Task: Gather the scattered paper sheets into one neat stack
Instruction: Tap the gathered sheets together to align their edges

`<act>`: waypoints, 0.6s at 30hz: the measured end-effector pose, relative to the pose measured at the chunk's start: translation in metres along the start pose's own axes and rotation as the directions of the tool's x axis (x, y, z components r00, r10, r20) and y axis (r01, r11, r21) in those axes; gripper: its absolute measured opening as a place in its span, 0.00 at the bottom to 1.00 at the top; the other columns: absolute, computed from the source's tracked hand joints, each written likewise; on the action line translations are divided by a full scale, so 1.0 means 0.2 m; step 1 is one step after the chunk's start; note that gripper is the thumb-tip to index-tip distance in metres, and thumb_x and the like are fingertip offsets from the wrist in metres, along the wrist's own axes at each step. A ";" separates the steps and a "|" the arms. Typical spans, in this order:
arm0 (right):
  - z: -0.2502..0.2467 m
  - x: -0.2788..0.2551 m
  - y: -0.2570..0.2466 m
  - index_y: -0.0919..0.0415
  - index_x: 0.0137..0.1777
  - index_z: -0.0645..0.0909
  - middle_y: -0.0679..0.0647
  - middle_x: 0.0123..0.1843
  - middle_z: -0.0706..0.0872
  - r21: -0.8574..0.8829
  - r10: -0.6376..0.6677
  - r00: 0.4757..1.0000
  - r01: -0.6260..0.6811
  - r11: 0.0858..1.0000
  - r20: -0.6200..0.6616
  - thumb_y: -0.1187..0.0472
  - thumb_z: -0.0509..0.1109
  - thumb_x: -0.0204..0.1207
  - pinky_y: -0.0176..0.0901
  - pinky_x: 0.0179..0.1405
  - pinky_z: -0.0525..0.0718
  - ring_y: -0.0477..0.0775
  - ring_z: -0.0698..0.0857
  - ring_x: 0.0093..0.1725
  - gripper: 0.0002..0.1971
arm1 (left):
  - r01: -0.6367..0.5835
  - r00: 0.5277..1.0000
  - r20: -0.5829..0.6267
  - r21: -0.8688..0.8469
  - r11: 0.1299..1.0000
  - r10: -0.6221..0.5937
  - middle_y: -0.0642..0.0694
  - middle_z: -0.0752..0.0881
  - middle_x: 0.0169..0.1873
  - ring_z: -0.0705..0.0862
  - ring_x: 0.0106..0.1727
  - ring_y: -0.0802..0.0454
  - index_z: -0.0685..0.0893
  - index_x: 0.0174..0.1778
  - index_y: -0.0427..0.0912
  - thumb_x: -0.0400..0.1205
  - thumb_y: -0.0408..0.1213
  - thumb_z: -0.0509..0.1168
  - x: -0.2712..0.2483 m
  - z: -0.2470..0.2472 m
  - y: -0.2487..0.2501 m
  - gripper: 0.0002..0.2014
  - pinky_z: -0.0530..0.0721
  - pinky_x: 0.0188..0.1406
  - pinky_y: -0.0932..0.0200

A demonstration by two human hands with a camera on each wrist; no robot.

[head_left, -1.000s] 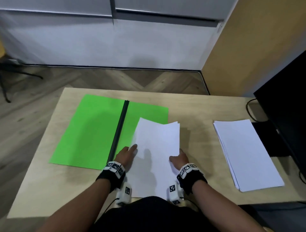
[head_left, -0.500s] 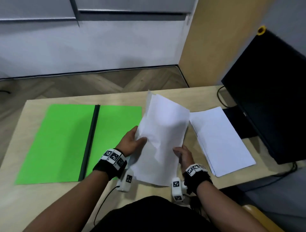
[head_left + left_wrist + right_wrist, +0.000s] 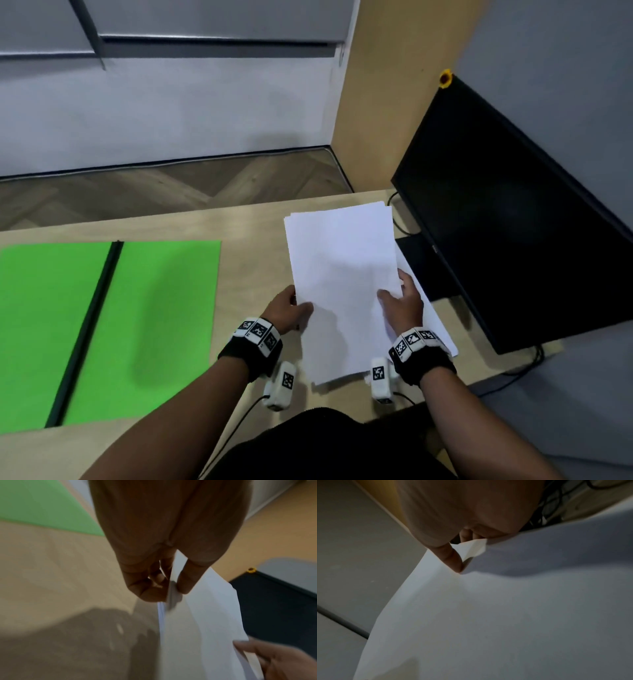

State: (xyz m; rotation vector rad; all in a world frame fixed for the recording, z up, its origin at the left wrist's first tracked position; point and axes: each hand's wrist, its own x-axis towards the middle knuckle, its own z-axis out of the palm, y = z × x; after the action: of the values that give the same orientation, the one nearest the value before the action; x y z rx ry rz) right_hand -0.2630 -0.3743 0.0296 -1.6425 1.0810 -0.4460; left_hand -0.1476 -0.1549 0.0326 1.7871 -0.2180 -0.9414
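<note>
Head: sheets (white) in both hands

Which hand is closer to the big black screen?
Right. The right hand holds the papers at their edge beside the screen; the left hand holds the far edge, nearer the green sheet.

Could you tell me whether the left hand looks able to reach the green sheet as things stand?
Probably not at once: the left hand is gripping the paper sheets. The bare table between it and the green sheet leaves the way free.
</note>
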 end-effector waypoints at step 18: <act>-0.39 0.44 0.39 0.54 0.49 0.83 0.58 0.47 0.90 -0.344 0.035 0.999 -0.026 0.939 0.018 0.57 0.73 0.74 0.49 0.50 0.85 0.63 0.88 0.49 0.06 | 0.088 0.964 -0.239 -0.113 0.990 -0.113 0.40 0.90 0.35 0.88 0.25 0.45 0.84 0.48 0.39 0.79 0.31 0.67 0.22 0.52 -0.01 0.04 0.87 0.23 0.55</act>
State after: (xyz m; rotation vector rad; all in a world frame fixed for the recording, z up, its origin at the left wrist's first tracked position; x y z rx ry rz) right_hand -0.3089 -0.4930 -0.0326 -1.9277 1.2151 -0.2226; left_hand -0.1906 -0.2528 -0.0050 1.8138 0.0772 -0.7789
